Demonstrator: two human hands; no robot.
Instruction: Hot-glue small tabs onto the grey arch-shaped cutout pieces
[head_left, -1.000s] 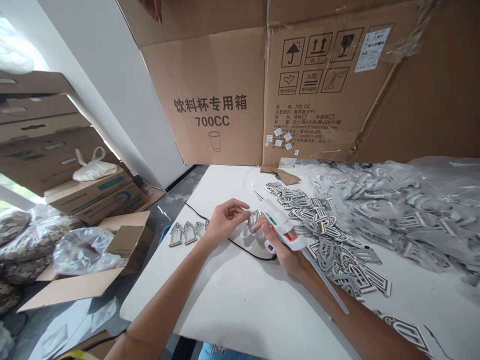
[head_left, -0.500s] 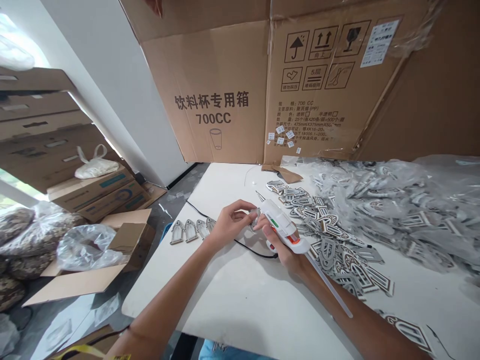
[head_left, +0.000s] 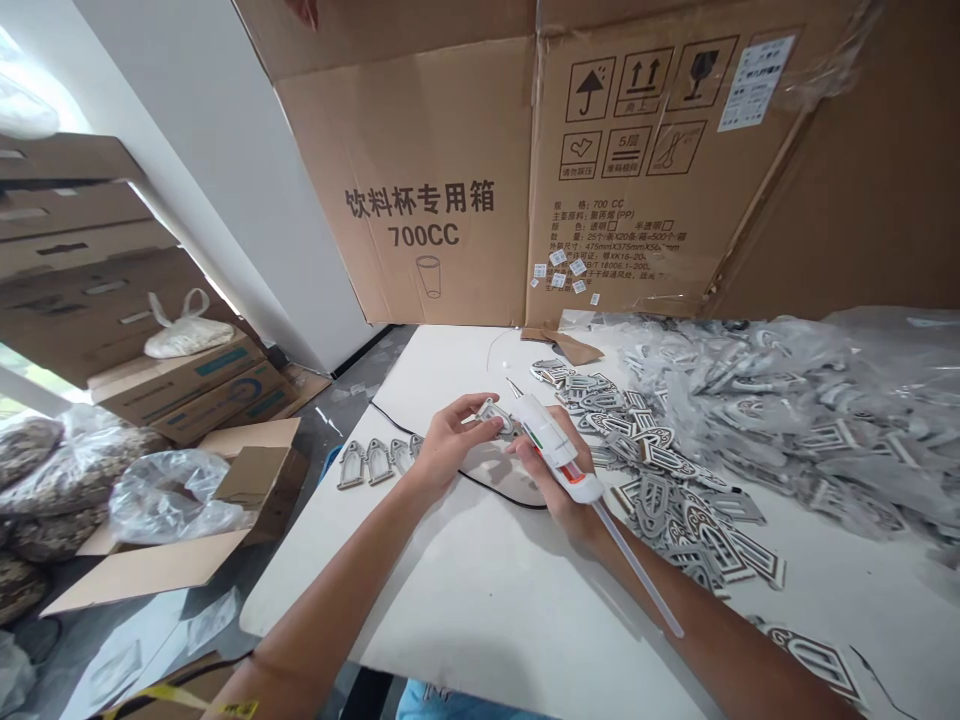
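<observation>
Head view, left to right:
- Row of grey arch-shaped cutouts (head_left: 367, 463) on the white surface (head_left: 420, 610)
- Left hand (head_left: 450, 440), a narrow pinch holding a small grey arch-shaped piece (head_left: 491, 416)
- Right hand (head_left: 559, 490), wrapped firmly round a white hot glue gun (head_left: 547, 445); its metal nozzle (head_left: 514, 387) could burn the other hand if it slips, and the black cord (head_left: 480, 486) could snag
- Heaped patterned arch cutouts (head_left: 675, 520), clear plastic bags (head_left: 795, 400), brown cardboard carton (head_left: 420, 180) behind

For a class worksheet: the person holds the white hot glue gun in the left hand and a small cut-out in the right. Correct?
No: the head view shows the white hot glue gun in the right hand, and the small cut-out in the left hand.
</observation>
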